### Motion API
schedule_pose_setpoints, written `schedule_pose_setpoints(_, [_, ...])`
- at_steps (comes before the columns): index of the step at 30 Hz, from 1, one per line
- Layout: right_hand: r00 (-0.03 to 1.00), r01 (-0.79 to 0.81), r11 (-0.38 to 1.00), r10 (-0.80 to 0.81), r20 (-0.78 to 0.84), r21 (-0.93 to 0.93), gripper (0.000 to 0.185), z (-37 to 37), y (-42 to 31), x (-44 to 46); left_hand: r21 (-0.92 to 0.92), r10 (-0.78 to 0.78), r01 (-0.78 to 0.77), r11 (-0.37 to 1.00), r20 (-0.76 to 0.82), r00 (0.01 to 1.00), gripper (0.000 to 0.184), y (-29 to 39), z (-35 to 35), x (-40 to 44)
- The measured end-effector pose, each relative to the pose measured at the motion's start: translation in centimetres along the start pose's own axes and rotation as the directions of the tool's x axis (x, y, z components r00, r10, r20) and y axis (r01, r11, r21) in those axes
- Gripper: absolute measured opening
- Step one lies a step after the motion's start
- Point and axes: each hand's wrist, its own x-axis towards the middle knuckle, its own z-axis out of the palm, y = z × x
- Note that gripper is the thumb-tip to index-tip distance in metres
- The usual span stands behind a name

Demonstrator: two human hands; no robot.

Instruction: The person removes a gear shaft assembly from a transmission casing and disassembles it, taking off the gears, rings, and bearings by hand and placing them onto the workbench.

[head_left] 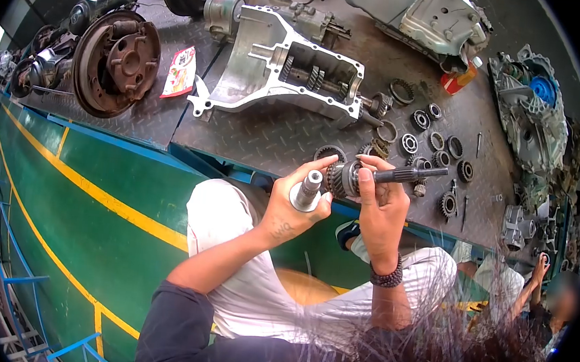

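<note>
My left hand (289, 205) is closed round a short metal shaft (309, 189) with a round flange, and its fingertips reach the gears beside it. My right hand (382, 213) grips a splined gear shaft (411, 174), whose thin end points right. Gears (340, 178) on that shaft sit between the two hands, over the table's front edge. Behind the hands, an open gearbox housing (243, 80) lies on the metal table (232, 136), with gears visible inside. Loose bearings (409, 144) and rings are spread to the right of it.
A rusty brake drum (130, 63) and axle are at the left. A red and white packet (179, 73) lies near the housing. Large castings (533, 126) stand at the right. Another person (564, 301) is at the lower right, one hand raised.
</note>
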Motion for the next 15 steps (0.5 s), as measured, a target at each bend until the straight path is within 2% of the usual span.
schedule_pose_setpoints(3, [1.000,0.017,1.000,-0.017,-0.009,0.012,0.029,0.2,0.0,0.1,-0.044,-0.028,0.028,0.999,-0.007,1.000,0.064,0.7,0.1,0.1])
schedule_pose_setpoints(6, [1.000,0.005,0.999,-0.005,-0.007,0.042,0.028,0.1,-0.2,0.2,-0.044,0.082,-0.085,0.995,-0.067,0.994,0.057,0.0,0.4,0.2])
schedule_pose_setpoints(9, [1.000,0.031,0.998,-0.031,-0.002,0.063,0.028,-0.2,0.3,0.4,-0.021,0.064,-0.065,0.998,-0.048,0.997,0.057,0.2,0.3,0.2])
schedule_pose_setpoints(11, [1.000,0.018,0.996,-0.017,-0.009,0.086,0.028,-0.4,0.1,0.6,0.012,0.053,-0.052,0.999,-0.027,0.998,0.070,0.1,0.1,0.6])
schedule_pose_setpoints(14, [0.968,-0.243,0.887,0.195,0.158,0.393,0.037,-2.9,1.7,2.0,-0.014,0.088,-0.087,0.996,0.056,0.995,0.096,0.2,-0.2,0.5])
schedule_pose_setpoints(15, [0.942,-0.317,0.777,0.325,0.084,0.543,0.039,-2.5,1.5,2.4,-0.040,0.114,-0.111,0.993,0.093,0.989,0.106,0.2,-0.2,0.6])
